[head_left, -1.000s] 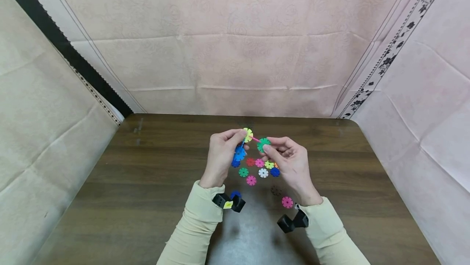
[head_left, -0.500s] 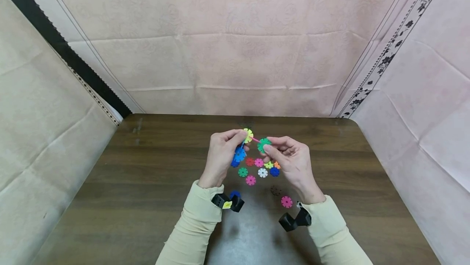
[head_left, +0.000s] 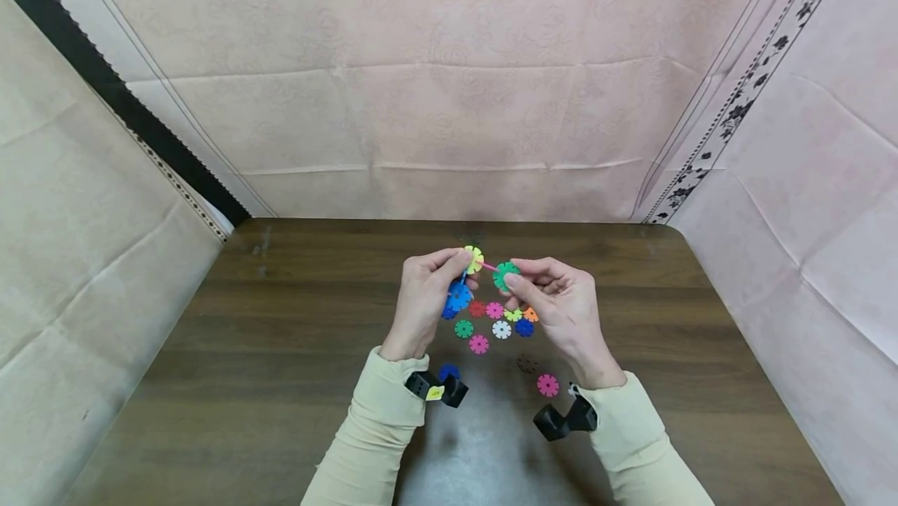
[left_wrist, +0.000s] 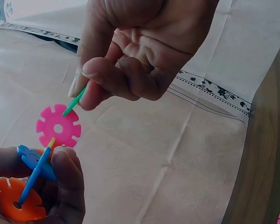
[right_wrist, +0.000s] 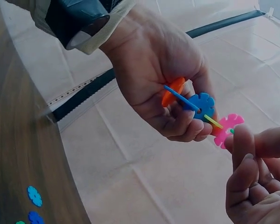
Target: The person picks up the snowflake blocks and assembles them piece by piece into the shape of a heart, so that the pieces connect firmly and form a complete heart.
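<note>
My left hand (head_left: 418, 299) grips a chain of notched plastic discs slotted edge to edge. In the left wrist view an orange disc (left_wrist: 30, 212) and blue discs lie among its fingers. A yellow disc (head_left: 476, 256) at the thumb tip links to a pink disc (left_wrist: 45, 125), which is seen edge-on from the head. Between thumb and fingertips my right hand (head_left: 554, 303) pinches a green disc (head_left: 503, 274). The green disc meets the pink one's rim; how deep it sits in the slot I cannot tell. Both hands are above the table.
Loose discs lie on the wooden table (head_left: 316, 381) below the hands, among them a white disc (head_left: 501, 330), a red disc (head_left: 478, 309) and a light blue disc (right_wrist: 35, 196). Nearer the body are a pink disc (head_left: 548, 385) and a brown disc (head_left: 527, 364). Cloth walls enclose the table.
My right hand and the green disc have shifted very slightly right. The left hand stays almost still, and both holds are the same.
</note>
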The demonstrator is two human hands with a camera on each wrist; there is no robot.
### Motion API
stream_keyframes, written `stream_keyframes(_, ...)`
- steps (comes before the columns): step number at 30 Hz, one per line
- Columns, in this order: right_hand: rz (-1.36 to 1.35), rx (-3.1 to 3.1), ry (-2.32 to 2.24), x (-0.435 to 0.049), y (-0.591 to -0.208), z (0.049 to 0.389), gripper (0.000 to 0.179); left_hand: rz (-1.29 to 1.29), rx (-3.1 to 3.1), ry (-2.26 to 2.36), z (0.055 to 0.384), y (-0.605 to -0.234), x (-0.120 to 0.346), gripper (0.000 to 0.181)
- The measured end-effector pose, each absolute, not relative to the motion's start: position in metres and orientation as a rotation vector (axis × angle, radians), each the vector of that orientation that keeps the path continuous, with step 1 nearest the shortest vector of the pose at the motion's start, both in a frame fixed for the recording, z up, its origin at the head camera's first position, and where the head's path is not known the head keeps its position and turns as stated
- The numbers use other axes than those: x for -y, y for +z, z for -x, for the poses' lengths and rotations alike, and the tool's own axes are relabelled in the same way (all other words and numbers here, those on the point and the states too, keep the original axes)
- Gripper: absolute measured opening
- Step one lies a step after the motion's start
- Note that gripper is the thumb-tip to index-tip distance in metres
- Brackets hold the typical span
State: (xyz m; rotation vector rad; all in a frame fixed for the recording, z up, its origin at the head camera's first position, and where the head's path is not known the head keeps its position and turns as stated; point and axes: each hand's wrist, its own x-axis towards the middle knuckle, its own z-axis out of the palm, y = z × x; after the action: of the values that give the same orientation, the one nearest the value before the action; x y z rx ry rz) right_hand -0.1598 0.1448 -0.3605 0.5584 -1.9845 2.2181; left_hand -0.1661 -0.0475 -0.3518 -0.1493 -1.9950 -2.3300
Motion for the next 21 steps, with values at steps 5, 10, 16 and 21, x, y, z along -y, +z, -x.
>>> stream_keyframes(5,-0.584,1.969,2.234,-0.1453,-0.3615,0.1613,0.024,0.166,1.988,-2.32,0.1667,-0.3525,0.0473,0.024)
stream_keyframes(10,-0.575,1.916,2.272,-0.1436,-0.3627,0.1615,0.024,0.196,1.974,-2.297,0.1671,-0.3511,0.0458,0.024)
stream_keyframes(16,-0.525,1.852,2.301,-0.14,-0.3648,0.1603,0.022,0.219,1.956,-2.28,0.1677,-0.3508,0.0434,0.024)
stream_keyframes(21,-0.552,1.804,2.335,-0.1394,-0.3653,0.161,0.022,0.23,1.946,-2.294,0.1672,-0.3499,0.0438,0.025)
